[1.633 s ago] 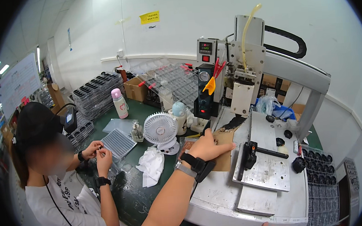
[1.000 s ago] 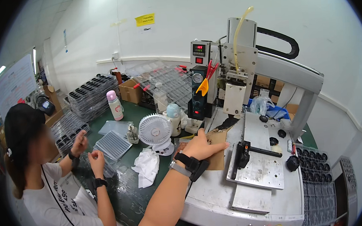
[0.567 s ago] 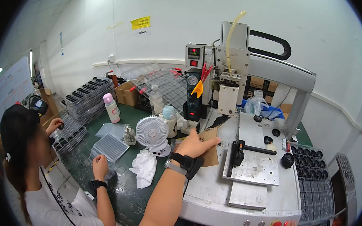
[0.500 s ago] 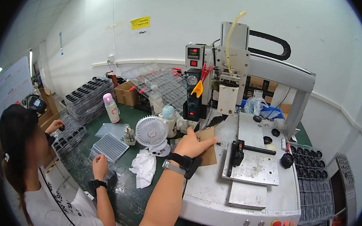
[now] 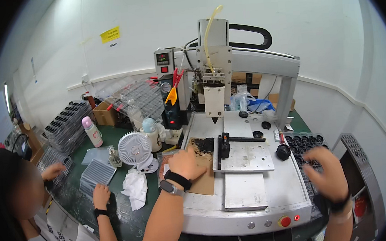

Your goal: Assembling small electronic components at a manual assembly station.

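Note:
My left hand [image 5: 186, 165] lies over a brown cardboard sheet [image 5: 202, 185] smeared with black at its far end; thumb and index finger are spread, and nothing shows between them. To its right, a black clamp-like fixture [image 5: 224, 145] with a long bar sits on the metal plate [image 5: 245, 158] of a benchtop machine. Above the plate hangs the machine's head, ending in a dark pointed nozzle [image 5: 215, 120]. My right hand [image 5: 328, 173] is raised over a clear tray of round black parts [image 5: 308, 141], thumb and fingers apart, with no object visible in it.
A round black part [image 5: 283, 152] sits on the machine bed. Red stop button [image 5: 284, 221] and a lit button are on its front. Left are a white fan [image 5: 135, 149], crumpled tissue [image 5: 135, 189], bottles and stacked trays. A co-worker [image 5: 19, 191] sits at the left.
My view has swung right, so the scene sits further left. My right hand has left the machine's front buttons and risen over the tray. My left hand stays by the cardboard, whose black smear now shows.

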Demonstrator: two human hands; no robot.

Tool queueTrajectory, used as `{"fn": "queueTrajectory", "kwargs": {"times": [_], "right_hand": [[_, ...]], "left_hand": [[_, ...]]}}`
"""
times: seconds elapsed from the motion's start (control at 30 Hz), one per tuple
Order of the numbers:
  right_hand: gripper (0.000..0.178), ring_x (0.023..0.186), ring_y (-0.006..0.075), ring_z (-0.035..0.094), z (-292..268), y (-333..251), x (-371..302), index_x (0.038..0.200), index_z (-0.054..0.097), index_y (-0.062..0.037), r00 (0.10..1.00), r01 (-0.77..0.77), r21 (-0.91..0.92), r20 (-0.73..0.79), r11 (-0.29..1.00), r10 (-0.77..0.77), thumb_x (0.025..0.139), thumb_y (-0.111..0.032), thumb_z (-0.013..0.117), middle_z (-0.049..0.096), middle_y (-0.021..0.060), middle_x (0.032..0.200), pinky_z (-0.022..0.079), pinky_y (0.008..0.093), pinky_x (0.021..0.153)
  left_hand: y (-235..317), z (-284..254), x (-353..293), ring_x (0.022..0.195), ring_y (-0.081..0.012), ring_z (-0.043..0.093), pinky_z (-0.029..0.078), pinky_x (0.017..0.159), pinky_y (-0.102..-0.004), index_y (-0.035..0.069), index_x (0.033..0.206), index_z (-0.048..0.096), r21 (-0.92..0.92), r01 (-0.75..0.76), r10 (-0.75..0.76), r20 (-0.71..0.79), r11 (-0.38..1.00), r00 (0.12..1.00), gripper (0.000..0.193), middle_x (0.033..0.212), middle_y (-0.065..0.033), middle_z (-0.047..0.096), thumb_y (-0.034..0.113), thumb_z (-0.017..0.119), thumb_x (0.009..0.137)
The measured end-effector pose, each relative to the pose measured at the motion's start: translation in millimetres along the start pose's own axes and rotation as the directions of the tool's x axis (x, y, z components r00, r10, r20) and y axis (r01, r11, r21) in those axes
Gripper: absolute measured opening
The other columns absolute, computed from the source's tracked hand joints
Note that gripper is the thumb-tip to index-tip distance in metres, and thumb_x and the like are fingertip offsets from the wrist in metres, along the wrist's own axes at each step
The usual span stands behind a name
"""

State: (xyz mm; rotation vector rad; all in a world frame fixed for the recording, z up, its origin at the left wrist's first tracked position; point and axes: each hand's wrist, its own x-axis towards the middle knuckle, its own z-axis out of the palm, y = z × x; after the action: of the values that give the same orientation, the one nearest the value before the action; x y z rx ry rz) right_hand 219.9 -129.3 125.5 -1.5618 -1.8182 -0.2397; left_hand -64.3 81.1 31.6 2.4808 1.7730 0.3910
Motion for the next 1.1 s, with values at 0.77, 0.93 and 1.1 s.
{"fn": "queueTrajectory", "kwargs": {"times": [0.77, 0.93, 1.1], "right_hand": [[0.038, 0.07, 0.0179, 0.064, 142.4, 81.1, 105.0, 0.117, 0.05, -0.003, 0.778, -0.622, 0.684, 0.485, 0.382, 0.399, 0.084, -0.019, 0.064, 0.06, 0.0076, 0.084, 0.054, 0.028, 0.06], [0.023, 0.077, 0.0225, 0.065, 158.5, 98.5, 88.4, 0.112, 0.052, -0.0054, 0.732, -0.64, 0.756, 0.655, -0.139, 0.188, 0.091, -0.015, 0.052, 0.062, 0.0105, 0.088, 0.056, 0.0352, 0.072], [0.028, 0.079, 0.0243, 0.065, 165.3, 100.3, 86.3, 0.119, 0.047, -0.0042, 0.758, -0.632, 0.774, 0.626, -0.03, 0.184, 0.095, -0.018, 0.043, 0.062, 0.0154, 0.09, 0.056, 0.0337, 0.073]], "left_hand": [[21.4, 14.7, -1.2, 0.112, -0.0396, 0.048, 0.049, 0.083, -0.0459, 0.0, 0.138, 0.029, 0.044, -0.01, 0.006, 0.095, 0.999, 0.995, 0.095, 0.124, -0.0258, 0.044, 0.052, 0.065, 0.067], [16.8, 20.5, -1.7, 0.112, -0.0385, 0.048, 0.051, 0.078, -0.0482, 0.002, 0.136, 0.032, 0.051, -0.013, 0.008, 0.086, 0.999, 0.996, 0.094, 0.126, -0.0237, 0.042, 0.054, 0.067, 0.066], [13.4, 14.7, -0.9, 0.105, -0.0362, 0.053, 0.053, 0.073, -0.0457, 0.004, 0.131, 0.04, 0.046, -0.026, 0.02, 0.127, 0.999, 0.992, 0.091, 0.121, -0.0219, 0.045, 0.057, 0.07, 0.063]]}}
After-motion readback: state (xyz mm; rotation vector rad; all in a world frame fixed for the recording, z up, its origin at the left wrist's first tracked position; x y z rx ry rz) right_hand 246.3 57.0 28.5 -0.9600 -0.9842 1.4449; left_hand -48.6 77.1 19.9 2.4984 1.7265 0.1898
